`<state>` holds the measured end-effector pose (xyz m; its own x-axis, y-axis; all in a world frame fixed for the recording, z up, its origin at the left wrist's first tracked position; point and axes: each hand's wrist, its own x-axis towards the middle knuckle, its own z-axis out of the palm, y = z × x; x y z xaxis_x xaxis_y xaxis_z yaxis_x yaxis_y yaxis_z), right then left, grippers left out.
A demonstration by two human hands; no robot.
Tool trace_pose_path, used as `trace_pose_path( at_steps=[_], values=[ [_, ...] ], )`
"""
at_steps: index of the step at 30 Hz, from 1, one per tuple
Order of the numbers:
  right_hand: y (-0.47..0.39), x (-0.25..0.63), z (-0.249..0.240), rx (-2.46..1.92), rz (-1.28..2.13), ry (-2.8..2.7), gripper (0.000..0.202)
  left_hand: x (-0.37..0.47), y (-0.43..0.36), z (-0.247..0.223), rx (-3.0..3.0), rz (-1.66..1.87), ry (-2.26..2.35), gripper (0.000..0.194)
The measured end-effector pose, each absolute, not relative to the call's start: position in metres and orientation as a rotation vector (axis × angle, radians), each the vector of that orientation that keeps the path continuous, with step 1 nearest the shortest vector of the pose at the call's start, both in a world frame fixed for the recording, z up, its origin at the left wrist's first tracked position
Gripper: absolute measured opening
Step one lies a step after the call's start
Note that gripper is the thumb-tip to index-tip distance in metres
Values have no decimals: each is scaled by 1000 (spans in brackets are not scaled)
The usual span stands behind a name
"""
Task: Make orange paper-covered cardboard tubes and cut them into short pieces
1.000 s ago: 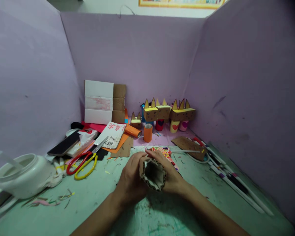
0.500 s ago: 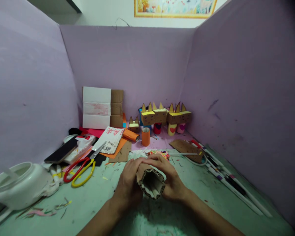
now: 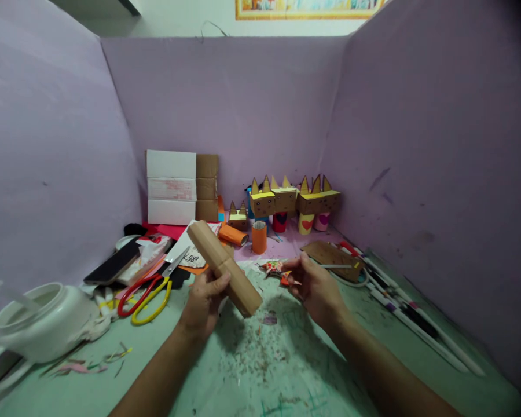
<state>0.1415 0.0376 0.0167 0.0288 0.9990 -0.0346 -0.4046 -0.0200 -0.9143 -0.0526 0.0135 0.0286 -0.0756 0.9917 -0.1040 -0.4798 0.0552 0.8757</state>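
And there's the switch: the cardboard roll (image 3: 223,269), cupped between both palms half a second ago with its hollow end facing the near side, now belongs to one side only. The left hand (image 3: 202,304) has it clamped around the middle, thumb across the creased brown face, the roll lifted over the green tabletop (image 3: 226,370) and slanting from far left to near right. Its far end now cuts across the printed white card (image 3: 193,258), in view. The right hand (image 3: 315,289) has let go and gone off to the right, fingertips down by the patterned packet (image 3: 271,266); a bit of orange shows at the fingers, but whether they're closed on anything, I can't tell. What does it mean? My reading: the roll seems firm enough to stay in shape under a single hand's grip, and that leaves the right hand for the small stuff. Over on the left, the scissors (image 3: 172,267) lie untouched; farther off, the upright orange tube (image 3: 259,238) stands where it was.
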Motion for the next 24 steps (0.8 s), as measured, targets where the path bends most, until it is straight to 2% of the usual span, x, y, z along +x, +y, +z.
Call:
trace_pose_path(
  at_steps=[3, 6, 11, 16, 19, 24],
  values=[
    [40, 142, 18, -922, 1365, -834, 46, -54, 16, 32, 602, 1393, 947, 34],
    [39, 140, 17, -969, 1349, -838, 35, -54, 18, 33, 568, 1327, 943, 27],
    [37, 137, 16, -1013, 1365, -842, 39, -56, 18, 30, 639, 1206, 947, 32],
    [39, 141, 17, -1017, 1349, -792, 40, -45, 9, 21, 924, 1018, 969, 48],
    [39, 141, 17, -1009, 1388, -789, 47, -38, 4, 18, 1049, 980, 1007, 49],
    [29, 129, 8, -951, 1689, -996, 51, -37, -6, 17, 1506, 881, 1218, 43]
  ],
)
